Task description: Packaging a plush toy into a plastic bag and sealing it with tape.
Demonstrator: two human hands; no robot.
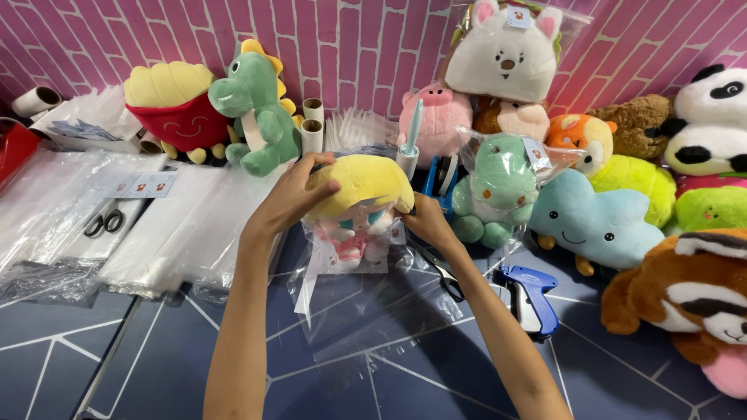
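The left hand point(292, 194) grips the yellow hair of a small plush doll point(359, 206) from the top left. The right hand point(424, 220) pinches the doll's right side. The doll stands in the middle, on a clear plastic bag point(373, 307) that lies flat on the dark blue floor point(156, 365). To the left lie piles of clear bags point(156, 225) with a strip of small pale blue labels point(144, 185) and black scissors point(105, 223) on top. To the right sits a green plush in a clear bag point(498, 190) with a small tag. A blue tagging gun point(531, 295) lies near the right arm. The near floor has open room.
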